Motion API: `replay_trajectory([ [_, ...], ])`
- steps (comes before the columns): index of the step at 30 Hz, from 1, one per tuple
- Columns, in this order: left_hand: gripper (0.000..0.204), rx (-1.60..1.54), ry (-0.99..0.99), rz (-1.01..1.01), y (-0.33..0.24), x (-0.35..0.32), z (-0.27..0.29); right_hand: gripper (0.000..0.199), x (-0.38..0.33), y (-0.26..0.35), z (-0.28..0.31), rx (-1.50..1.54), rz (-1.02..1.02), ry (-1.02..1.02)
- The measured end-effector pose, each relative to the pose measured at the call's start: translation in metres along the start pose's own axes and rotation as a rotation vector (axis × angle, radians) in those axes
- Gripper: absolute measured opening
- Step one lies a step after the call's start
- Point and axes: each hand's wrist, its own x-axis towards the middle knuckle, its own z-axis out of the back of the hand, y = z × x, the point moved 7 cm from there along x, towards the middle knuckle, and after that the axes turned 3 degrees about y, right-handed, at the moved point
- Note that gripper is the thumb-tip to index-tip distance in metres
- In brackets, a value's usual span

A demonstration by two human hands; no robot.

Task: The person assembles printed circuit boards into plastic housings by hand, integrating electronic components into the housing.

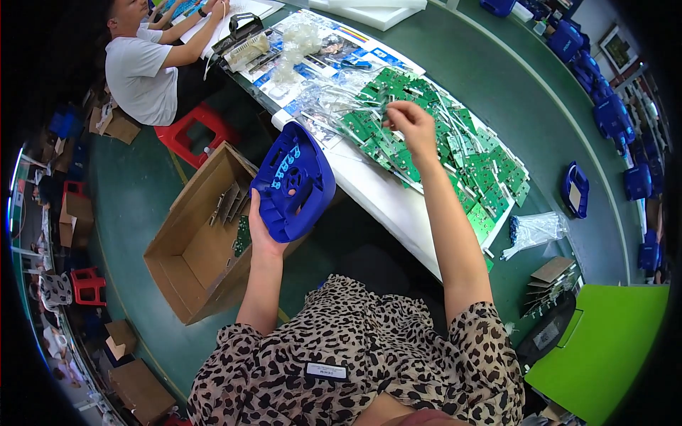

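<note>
My left hand (264, 231) holds up a blue plastic housing (312, 202), its hollow inside facing up. Light-blue parts sit in a row along the housing's inner left side, and a fingertip shows through an opening in it. Out over the bench, my right hand (413, 126) is closed in a pinch above a wide spread of green circuit boards (465, 145). A small, dark, blurred bit shows at its fingertips; what it is cannot be made out. White strips or leads lie among the boards.
Below left of the housing stands an open cardboard box (206, 248) with some boards inside. Clear plastic bags (302, 42) lie farther along the bench, near a seated person (145, 67). A red stool (195, 131) stands beside the box; a green panel (604, 348) is at right.
</note>
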Motion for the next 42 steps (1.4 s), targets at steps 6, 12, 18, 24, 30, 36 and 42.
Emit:
replay_trajectory([
  [6,0.05,-0.027,0.334,0.157,0.035,0.011,-0.052,0.013,-0.083,0.032,-0.012,0.564,-0.04,0.076],
  [12,0.046,-0.051,0.293,0.331,0.08,0.0,-0.097,0.012,-0.163,0.017,-0.027,0.605,-0.148,0.147],
  [18,0.05,0.021,0.335,0.571,0.098,-0.013,-0.093,0.015,-0.173,0.025,0.019,0.458,-0.133,0.164],
  [24,0.055,0.201,0.302,0.565,0.127,-0.019,-0.102,0.019,-0.195,0.019,0.052,-0.004,-0.192,0.118],
  [30,0.057,0.406,0.38,0.543,0.153,-0.013,-0.137,0.009,-0.247,-0.022,0.169,0.227,-0.202,-0.579],
  [36,0.053,0.637,0.418,0.472,0.17,-0.002,-0.167,0.006,-0.281,0.041,0.212,0.387,-0.024,-0.583],
  [42,0.055,0.821,0.587,0.6,0.202,-0.015,-0.175,0.015,-0.242,0.036,0.16,0.082,-0.195,-0.415],
])
